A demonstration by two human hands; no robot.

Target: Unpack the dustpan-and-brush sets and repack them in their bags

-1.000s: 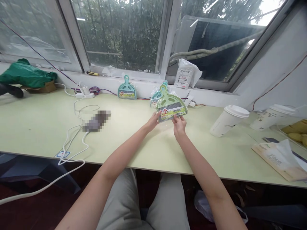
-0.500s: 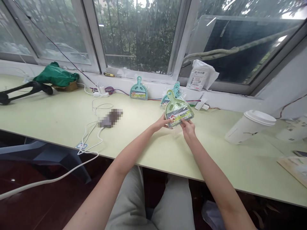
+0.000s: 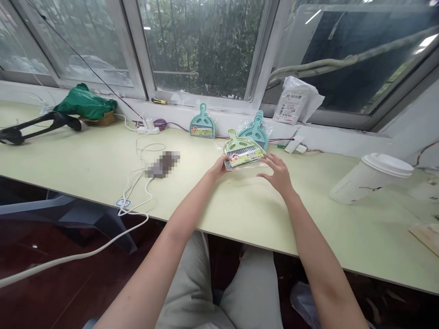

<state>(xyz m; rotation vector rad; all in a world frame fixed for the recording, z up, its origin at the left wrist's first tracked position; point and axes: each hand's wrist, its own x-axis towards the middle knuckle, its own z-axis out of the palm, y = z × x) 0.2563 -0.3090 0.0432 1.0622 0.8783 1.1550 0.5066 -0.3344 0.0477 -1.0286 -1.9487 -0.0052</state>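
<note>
A green dustpan set (image 3: 242, 150) in clear plastic wrap, with a printed label, is gripped at its lower left edge by my left hand (image 3: 219, 167). My right hand (image 3: 277, 172) is at its right side, fingers spread, the fingertips close to the wrap; whether they touch it is unclear. Behind the green set, blue dustpan sets (image 3: 258, 130) lean near the wall, partly covered by it. Another blue dustpan set (image 3: 202, 122) stands upright against the wall, further left.
A white paper cup (image 3: 372, 178) lies tilted at the right. White cables (image 3: 135, 201), a power strip (image 3: 148, 130) and a blurred object (image 3: 162, 164) are to the left. Further left are a green bag (image 3: 84, 101) and a black frame (image 3: 37, 127). A white package (image 3: 291, 101) rests on the sill.
The green dustpan set has moved slightly left and down and leans back more. My right hand has let go of its lower edge and spread its fingers. The view has shifted slightly.
</note>
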